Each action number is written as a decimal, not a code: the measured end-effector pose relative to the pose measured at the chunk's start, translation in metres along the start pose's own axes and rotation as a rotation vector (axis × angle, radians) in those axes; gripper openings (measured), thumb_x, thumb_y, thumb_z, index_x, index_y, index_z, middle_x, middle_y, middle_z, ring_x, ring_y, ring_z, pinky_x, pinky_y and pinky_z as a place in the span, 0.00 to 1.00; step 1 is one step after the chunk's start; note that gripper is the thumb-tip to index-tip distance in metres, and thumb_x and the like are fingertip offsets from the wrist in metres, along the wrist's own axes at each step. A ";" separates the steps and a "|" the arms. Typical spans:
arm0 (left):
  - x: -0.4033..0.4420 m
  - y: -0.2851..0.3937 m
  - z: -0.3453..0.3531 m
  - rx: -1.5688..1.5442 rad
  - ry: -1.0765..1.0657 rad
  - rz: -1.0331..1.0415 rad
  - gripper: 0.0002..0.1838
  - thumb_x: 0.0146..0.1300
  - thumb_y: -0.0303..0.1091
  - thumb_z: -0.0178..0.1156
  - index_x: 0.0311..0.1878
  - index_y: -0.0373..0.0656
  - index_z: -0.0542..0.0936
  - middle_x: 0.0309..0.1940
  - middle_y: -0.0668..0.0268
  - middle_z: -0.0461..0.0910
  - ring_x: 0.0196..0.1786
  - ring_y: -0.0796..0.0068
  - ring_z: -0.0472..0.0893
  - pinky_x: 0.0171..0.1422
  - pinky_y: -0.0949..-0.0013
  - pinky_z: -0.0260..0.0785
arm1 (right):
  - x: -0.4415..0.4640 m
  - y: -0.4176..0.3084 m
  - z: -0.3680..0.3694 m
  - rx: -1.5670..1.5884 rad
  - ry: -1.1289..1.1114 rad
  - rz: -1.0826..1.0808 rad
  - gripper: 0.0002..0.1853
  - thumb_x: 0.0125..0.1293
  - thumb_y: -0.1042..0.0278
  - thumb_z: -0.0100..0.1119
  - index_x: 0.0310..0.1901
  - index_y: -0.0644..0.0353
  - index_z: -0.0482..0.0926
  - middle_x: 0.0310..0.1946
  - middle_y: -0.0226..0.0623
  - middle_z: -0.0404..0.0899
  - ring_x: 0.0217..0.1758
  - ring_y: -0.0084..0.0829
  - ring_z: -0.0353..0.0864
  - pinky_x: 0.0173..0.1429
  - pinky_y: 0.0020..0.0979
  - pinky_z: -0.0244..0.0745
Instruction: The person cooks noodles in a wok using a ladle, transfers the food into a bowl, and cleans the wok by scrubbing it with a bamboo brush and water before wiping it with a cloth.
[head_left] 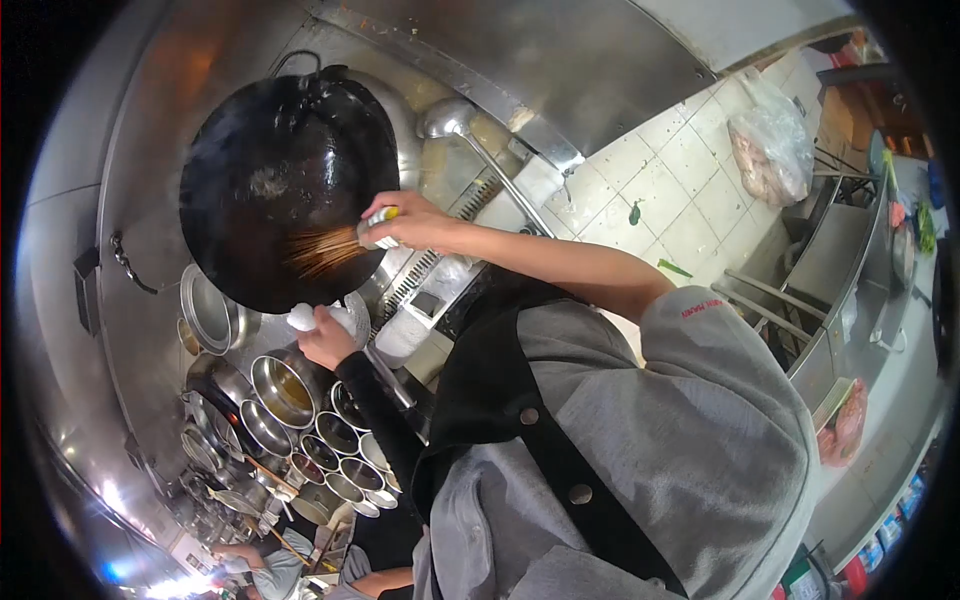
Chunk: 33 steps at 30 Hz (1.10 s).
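A large dark wok [240, 190] fills the upper left, with wisps of steam and a wet sheen inside. My right hand [415, 222] grips the wrapped handle of a bamboo brush [325, 250], whose bristles lie against the wok's inner surface near its right side. At the wok's lower rim, my left hand [328, 342] is closed around a white cloth [305, 317]. The cloth is beside the rim, and the hand partly hides where they meet.
A metal ladle [450, 118] rests right of the wok. Several metal pots and sauce containers [283, 390] stand below it. A co-worker's arm [240, 552] shows at the lower left. A plastic bag [770, 140] and scraps lie on the tiled floor [650, 195].
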<state>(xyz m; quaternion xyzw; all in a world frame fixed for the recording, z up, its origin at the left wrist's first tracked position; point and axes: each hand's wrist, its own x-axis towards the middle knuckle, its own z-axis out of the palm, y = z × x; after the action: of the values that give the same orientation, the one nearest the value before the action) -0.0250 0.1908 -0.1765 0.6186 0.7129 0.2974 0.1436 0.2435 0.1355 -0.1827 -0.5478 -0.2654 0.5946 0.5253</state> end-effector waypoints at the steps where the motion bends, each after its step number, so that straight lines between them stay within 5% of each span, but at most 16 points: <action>1: 0.013 -0.016 0.003 -0.058 -0.063 -0.105 0.24 0.60 0.38 0.67 0.50 0.22 0.82 0.36 0.43 0.88 0.39 0.47 0.88 0.45 0.47 0.77 | -0.004 0.000 -0.003 0.008 0.062 -0.078 0.22 0.58 0.58 0.78 0.52 0.56 0.85 0.35 0.35 0.83 0.27 0.25 0.79 0.28 0.29 0.71; 3: 0.036 -0.062 0.018 -0.256 -0.120 -0.241 0.23 0.64 0.41 0.67 0.47 0.25 0.84 0.34 0.53 0.87 0.36 0.63 0.87 0.40 0.53 0.79 | -0.016 0.003 -0.005 0.034 0.187 -0.232 0.24 0.59 0.57 0.79 0.54 0.56 0.85 0.38 0.32 0.83 0.30 0.21 0.77 0.30 0.27 0.70; 6: 0.039 -0.092 0.043 -0.657 -0.174 -0.456 0.21 0.64 0.40 0.66 0.53 0.32 0.83 0.40 0.54 0.86 0.39 0.60 0.86 0.41 0.51 0.81 | -0.062 -0.007 -0.041 0.083 0.349 -0.255 0.28 0.61 0.56 0.80 0.61 0.55 0.83 0.45 0.28 0.83 0.29 0.18 0.75 0.29 0.25 0.67; 10: 0.004 -0.036 0.041 -0.864 -0.430 -0.880 0.15 0.71 0.43 0.58 0.54 0.46 0.79 0.44 0.64 0.82 0.46 0.59 0.84 0.49 0.45 0.80 | -0.089 0.044 -0.091 0.401 0.415 -0.055 0.32 0.65 0.60 0.78 0.67 0.56 0.75 0.22 0.23 0.70 0.15 0.16 0.60 0.19 0.27 0.50; 14: 0.009 -0.081 0.121 -0.998 -0.680 -0.618 0.18 0.73 0.49 0.59 0.60 0.52 0.77 0.56 0.67 0.80 0.61 0.61 0.78 0.61 0.38 0.74 | -0.049 0.134 -0.104 0.147 0.466 0.095 0.34 0.65 0.54 0.78 0.65 0.61 0.75 0.25 0.29 0.76 0.18 0.18 0.66 0.22 0.28 0.58; 15: 0.006 -0.063 0.132 -1.019 -0.664 -0.576 0.17 0.74 0.50 0.58 0.58 0.53 0.77 0.55 0.67 0.81 0.61 0.61 0.78 0.62 0.37 0.73 | -0.039 0.157 -0.109 -0.206 0.472 0.103 0.37 0.68 0.55 0.74 0.72 0.60 0.68 0.29 0.41 0.80 0.17 0.33 0.75 0.23 0.37 0.70; 17: 0.002 -0.032 0.129 -1.049 -0.651 -0.560 0.19 0.77 0.56 0.54 0.58 0.54 0.77 0.53 0.67 0.82 0.62 0.63 0.79 0.63 0.40 0.72 | -0.052 0.194 -0.124 -0.815 0.439 -0.218 0.44 0.67 0.52 0.73 0.76 0.65 0.63 0.39 0.55 0.83 0.41 0.54 0.84 0.50 0.52 0.80; 18: 0.001 0.007 0.108 -1.188 -0.655 -0.773 0.23 0.79 0.60 0.50 0.59 0.53 0.77 0.52 0.67 0.83 0.61 0.63 0.79 0.64 0.43 0.71 | -0.069 0.190 -0.131 -0.980 0.452 -0.202 0.46 0.66 0.53 0.72 0.78 0.64 0.58 0.47 0.63 0.80 0.52 0.61 0.79 0.57 0.55 0.77; 20: 0.008 -0.048 0.107 -1.500 -1.146 -0.719 0.31 0.77 0.68 0.48 0.65 0.52 0.75 0.60 0.66 0.82 0.65 0.62 0.78 0.70 0.40 0.67 | -0.113 0.156 -0.136 -1.066 0.462 0.035 0.53 0.62 0.55 0.73 0.80 0.68 0.52 0.65 0.74 0.70 0.74 0.73 0.63 0.70 0.57 0.72; 21: -0.006 -0.050 0.092 -1.377 -1.044 -0.741 0.31 0.77 0.67 0.48 0.65 0.51 0.75 0.60 0.66 0.82 0.65 0.61 0.79 0.70 0.40 0.68 | -0.114 0.213 -0.163 -1.334 0.476 0.061 0.53 0.61 0.54 0.73 0.80 0.70 0.53 0.65 0.74 0.72 0.72 0.68 0.69 0.70 0.56 0.73; 22: -0.019 -0.055 0.081 -1.253 -0.943 -0.766 0.31 0.78 0.67 0.48 0.66 0.50 0.75 0.61 0.66 0.82 0.64 0.61 0.80 0.69 0.40 0.69 | -0.103 0.247 -0.195 -1.014 0.321 0.282 0.41 0.62 0.54 0.73 0.71 0.71 0.70 0.53 0.69 0.82 0.58 0.64 0.83 0.61 0.54 0.80; 23: -0.028 -0.080 0.078 -1.135 -0.940 -0.815 0.30 0.76 0.65 0.54 0.66 0.50 0.75 0.58 0.66 0.82 0.62 0.61 0.81 0.64 0.44 0.74 | -0.106 0.225 -0.186 -0.520 0.305 0.514 0.23 0.62 0.53 0.73 0.36 0.71 0.82 0.29 0.55 0.85 0.36 0.52 0.89 0.41 0.50 0.81; 26: -0.073 -0.144 0.083 -0.756 -0.670 -0.612 0.35 0.67 0.54 0.72 0.66 0.39 0.75 0.55 0.58 0.85 0.56 0.60 0.86 0.58 0.50 0.79 | -0.116 0.223 -0.167 -1.040 0.735 0.036 0.22 0.63 0.54 0.72 0.28 0.71 0.81 0.20 0.47 0.81 0.24 0.39 0.84 0.33 0.44 0.78; 28: -0.093 -0.187 0.094 -0.339 -0.576 -0.267 0.36 0.62 0.48 0.77 0.63 0.33 0.76 0.51 0.51 0.87 0.53 0.58 0.88 0.55 0.53 0.80 | -0.125 0.202 -0.162 -0.861 0.640 0.162 0.19 0.65 0.57 0.70 0.38 0.71 0.84 0.24 0.55 0.82 0.28 0.45 0.86 0.38 0.46 0.78; 30: -0.117 -0.227 0.116 -0.470 -0.424 -0.279 0.38 0.60 0.50 0.77 0.62 0.29 0.75 0.49 0.48 0.87 0.52 0.57 0.87 0.57 0.57 0.78 | -0.144 0.147 -0.128 -0.788 0.539 0.047 0.15 0.69 0.61 0.69 0.34 0.67 0.80 0.18 0.37 0.77 0.19 0.30 0.74 0.28 0.39 0.71; 33: -0.131 -0.175 0.076 -0.398 -0.313 -0.278 0.40 0.61 0.51 0.78 0.63 0.28 0.73 0.51 0.47 0.86 0.52 0.60 0.87 0.59 0.60 0.77 | -0.135 0.059 -0.077 -0.661 0.314 0.150 0.11 0.71 0.64 0.67 0.41 0.65 0.80 0.18 0.31 0.74 0.17 0.25 0.73 0.25 0.37 0.69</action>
<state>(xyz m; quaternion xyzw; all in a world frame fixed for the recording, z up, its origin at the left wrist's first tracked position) -0.0958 0.0730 -0.3632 0.5132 0.6875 0.3096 0.4099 0.2748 -0.0262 -0.2054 -0.7903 -0.3186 0.4224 0.3091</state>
